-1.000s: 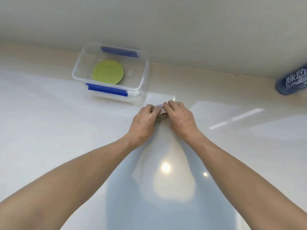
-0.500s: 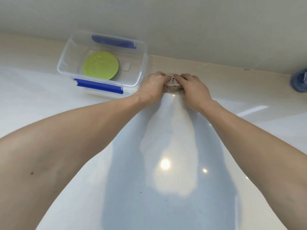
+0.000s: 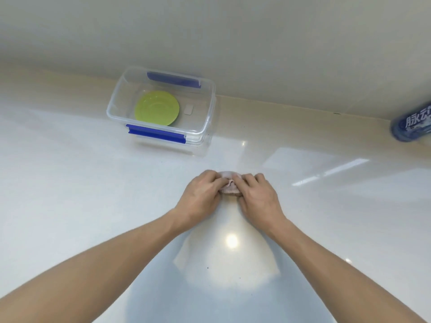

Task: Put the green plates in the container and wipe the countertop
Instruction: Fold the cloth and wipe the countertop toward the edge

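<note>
- I see the green plate (image 3: 157,108) lying flat inside the clear container (image 3: 207,117), far left on the bench (image 3: 70,183)
- My left hand (image 3: 202,194) pinches the cloth (image 3: 229,186)
- My right hand (image 3: 258,197) grips the cloth's other side
- A blue bottle (image 3: 412,123) sits far right

blue bottle (image 3: 414,124) with white lettering at right edge, plain pale wall (image 3: 233,38) behind

Bright overhead light, glare on countertop (image 3: 70,183), wide-angle edge distortion.
</note>
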